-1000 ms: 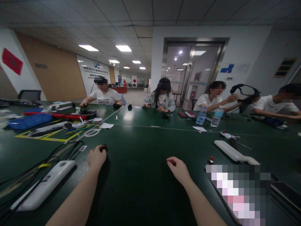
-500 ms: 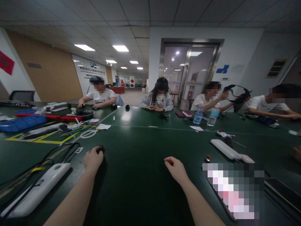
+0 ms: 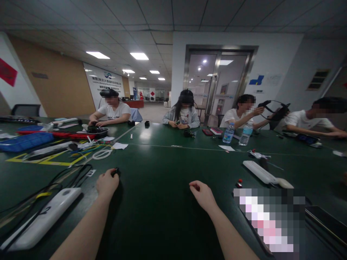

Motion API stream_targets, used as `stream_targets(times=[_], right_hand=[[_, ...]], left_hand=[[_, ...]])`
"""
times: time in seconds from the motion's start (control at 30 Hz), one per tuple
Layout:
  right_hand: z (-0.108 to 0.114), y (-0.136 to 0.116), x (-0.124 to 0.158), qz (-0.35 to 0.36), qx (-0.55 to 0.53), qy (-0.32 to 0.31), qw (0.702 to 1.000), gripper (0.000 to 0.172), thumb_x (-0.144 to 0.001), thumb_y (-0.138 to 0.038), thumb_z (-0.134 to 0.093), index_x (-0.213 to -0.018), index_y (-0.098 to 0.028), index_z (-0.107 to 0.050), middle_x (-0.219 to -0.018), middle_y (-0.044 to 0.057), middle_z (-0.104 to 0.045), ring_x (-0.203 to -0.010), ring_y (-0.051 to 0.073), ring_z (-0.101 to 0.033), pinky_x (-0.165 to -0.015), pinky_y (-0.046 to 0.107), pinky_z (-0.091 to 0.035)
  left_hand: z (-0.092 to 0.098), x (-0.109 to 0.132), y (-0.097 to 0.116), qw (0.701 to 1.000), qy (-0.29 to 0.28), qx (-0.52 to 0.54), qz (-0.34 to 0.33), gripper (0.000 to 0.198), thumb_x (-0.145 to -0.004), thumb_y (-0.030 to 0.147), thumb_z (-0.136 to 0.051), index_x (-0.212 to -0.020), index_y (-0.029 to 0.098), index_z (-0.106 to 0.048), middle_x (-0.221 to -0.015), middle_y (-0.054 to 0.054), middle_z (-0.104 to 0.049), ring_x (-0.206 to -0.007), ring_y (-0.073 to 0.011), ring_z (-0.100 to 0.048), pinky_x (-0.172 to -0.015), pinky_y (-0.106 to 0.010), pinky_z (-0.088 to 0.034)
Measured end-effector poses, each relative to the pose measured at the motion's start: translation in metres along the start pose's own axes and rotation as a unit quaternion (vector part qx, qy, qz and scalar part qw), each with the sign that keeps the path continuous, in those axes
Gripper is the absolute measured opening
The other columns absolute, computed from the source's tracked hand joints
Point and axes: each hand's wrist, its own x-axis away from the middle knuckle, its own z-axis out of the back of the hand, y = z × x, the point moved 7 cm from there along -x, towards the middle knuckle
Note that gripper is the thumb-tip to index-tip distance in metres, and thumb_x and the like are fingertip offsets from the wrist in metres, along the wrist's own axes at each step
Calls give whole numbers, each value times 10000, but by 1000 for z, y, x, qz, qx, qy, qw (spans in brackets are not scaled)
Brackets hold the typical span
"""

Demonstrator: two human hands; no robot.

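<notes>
My left hand (image 3: 107,183) rests on the dark green table (image 3: 157,213), its fingers closed on a small black object (image 3: 116,170). Only the top of that object shows past the fingertips, so its kind is unclear. To the right, my right hand (image 3: 203,195) lies on its side on the table. Its fingers are curled in toward the thumb, and nothing shows between them. A white power strip (image 3: 51,216) marked 2 lies left of my left forearm, with black cables (image 3: 56,186) running by it.
A blue tray (image 3: 27,142), coloured wires and a white cable coil (image 3: 102,154) are at the left. On the right lie a second white power strip (image 3: 260,172), a blurred-out screen (image 3: 268,220) and a black phone (image 3: 328,222). Two water bottles (image 3: 229,133) stand farther back. Several people sit opposite.
Both my hands stay where they were. Across the table, the person at the left has lowered their head slightly and shifted their hands toward the clutter.
</notes>
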Motion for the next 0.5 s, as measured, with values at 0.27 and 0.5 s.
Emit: stream_targets(times=[0.27, 0.5], right_hand=[[1, -3, 2, -3, 10, 3, 1000, 221, -805, -233, -507, -985, -215, -635, -984, 30, -646, -911, 179, -603, -792, 305, -472], [0, -4, 2, 3, 9, 0, 1000, 221, -810, -225, -501, -985, -214, -635, -974, 27, -648, -901, 175, -607, -791, 302, -473]], left_hand=[[1, 3, -1, 1000, 13, -7, 20, 517, -744, 354, -488, -1234, 192, -520, -1136, -168, -572, -1019, -316, -559, -833, -423, -445], [-4, -3, -4, 1000, 3, -14, 20, 526, -710, 365, -522, -1193, 160, -552, -1181, -183, -551, -1057, -320, -542, -856, -424, -437]])
